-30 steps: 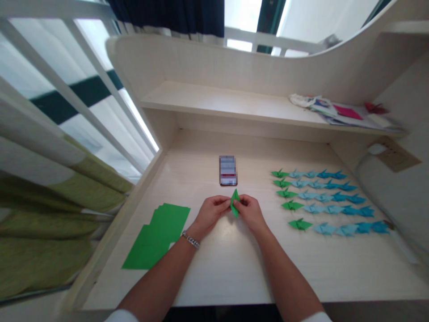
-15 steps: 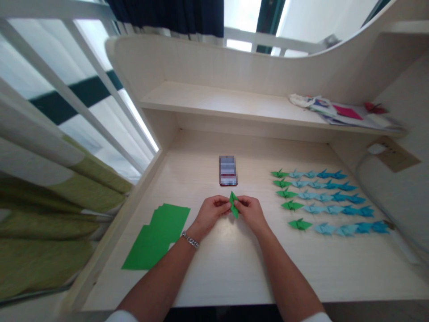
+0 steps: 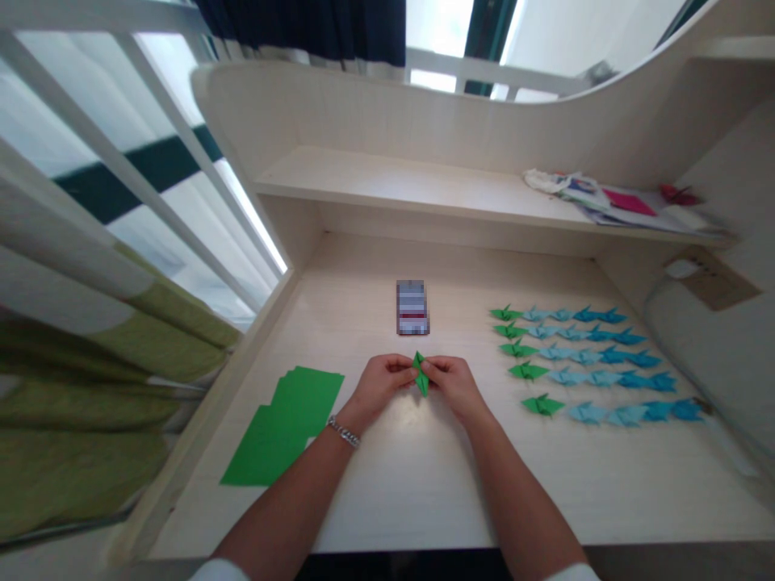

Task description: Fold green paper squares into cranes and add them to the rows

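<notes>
Between my two hands is a small piece of folded green paper, a narrow diamond with its points up and down. My left hand pinches its left side, thumb and fingers closed. On the right side my right hand pinches it the same way. Some of the fold lies hidden behind the thumbs. Just beyond the hands a phone lies on the desk, its screen lit but blurred. Green paper sheets lie overlapped beside my left forearm.
Right of my hands, several rows of folded paper cranes lie on the desk, with green cranes at the left ends, then light blue cranes and darker blue ones. A shelf with papers spans the back. A cable runs along the right wall.
The folded green paper sits slightly lower, pinched by both hands as before. Phone, sheets and cranes stay where they were.
</notes>
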A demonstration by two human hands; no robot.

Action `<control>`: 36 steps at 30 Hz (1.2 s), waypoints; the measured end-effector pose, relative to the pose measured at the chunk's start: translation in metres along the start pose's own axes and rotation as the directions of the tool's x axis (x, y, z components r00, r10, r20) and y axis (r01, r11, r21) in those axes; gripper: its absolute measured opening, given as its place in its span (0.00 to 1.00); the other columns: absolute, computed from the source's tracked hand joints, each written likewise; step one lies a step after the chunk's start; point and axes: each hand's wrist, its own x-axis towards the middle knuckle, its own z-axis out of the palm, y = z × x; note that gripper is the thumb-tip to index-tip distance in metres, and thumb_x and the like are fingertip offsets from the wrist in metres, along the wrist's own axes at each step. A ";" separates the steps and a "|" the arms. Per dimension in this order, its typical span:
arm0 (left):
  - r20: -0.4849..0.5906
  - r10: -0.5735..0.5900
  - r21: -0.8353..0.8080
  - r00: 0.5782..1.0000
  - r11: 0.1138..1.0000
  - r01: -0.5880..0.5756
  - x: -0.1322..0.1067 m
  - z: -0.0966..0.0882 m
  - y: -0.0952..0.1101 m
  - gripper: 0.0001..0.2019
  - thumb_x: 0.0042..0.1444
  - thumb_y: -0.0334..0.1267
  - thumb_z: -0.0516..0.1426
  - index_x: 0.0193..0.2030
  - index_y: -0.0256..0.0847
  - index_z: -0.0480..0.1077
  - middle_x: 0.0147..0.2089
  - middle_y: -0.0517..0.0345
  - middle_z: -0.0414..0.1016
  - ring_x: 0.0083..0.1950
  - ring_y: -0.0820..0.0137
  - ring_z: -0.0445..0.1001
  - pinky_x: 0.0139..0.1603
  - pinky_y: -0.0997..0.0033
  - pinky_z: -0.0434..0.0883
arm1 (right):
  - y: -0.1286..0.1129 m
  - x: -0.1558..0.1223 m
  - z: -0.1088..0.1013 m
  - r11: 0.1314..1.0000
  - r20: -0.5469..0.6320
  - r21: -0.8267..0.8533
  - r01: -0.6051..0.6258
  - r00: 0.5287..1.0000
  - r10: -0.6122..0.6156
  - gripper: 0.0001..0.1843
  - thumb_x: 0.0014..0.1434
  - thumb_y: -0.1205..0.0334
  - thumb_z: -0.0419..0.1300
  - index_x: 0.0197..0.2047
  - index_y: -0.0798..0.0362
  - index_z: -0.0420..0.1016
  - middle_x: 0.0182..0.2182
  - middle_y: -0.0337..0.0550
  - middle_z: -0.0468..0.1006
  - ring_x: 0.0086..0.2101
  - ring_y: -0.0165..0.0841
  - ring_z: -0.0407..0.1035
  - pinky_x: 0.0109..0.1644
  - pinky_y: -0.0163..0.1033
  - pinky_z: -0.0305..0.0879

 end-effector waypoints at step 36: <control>-0.005 0.024 0.062 1.000 0.998 -0.024 0.001 -0.001 -0.002 0.14 0.45 0.43 0.63 0.33 0.33 0.73 0.27 0.55 0.74 0.26 0.74 0.70 0.27 0.75 0.65 | 0.008 0.002 0.005 0.960 -0.068 -0.269 0.076 0.993 -0.098 0.22 0.55 0.45 0.55 0.30 0.57 0.77 0.22 0.42 0.75 0.22 0.29 0.65 0.24 0.31 0.60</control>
